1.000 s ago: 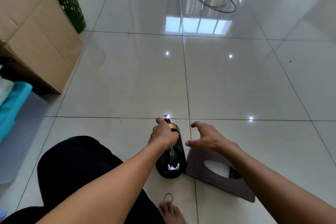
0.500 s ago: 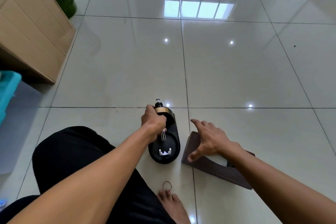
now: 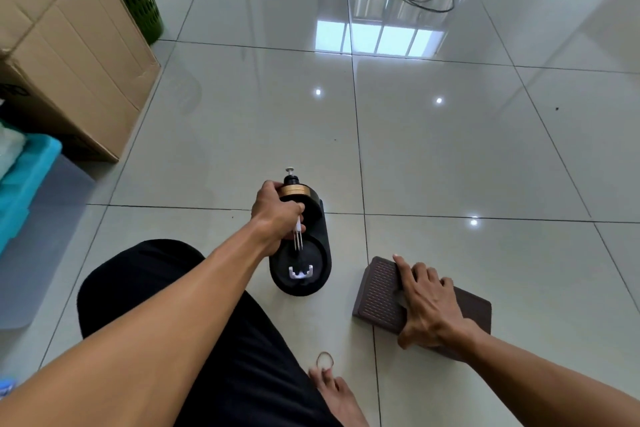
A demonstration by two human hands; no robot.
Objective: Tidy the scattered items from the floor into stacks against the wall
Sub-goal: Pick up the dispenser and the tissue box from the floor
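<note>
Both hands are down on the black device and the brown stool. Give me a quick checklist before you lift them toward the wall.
1. Left hand grips the black device near its gold collar: ok.
2. Right hand has a lifting hold on the brown stool: not ok, fingers lie across the top, thumb at the near edge.
3. White clip in the device's base is secured: cannot tell.
4. Rubber band by the foot is picked up: not ok.
5. Floor toward the cardboard box is free of obstacles: ok.
</note>
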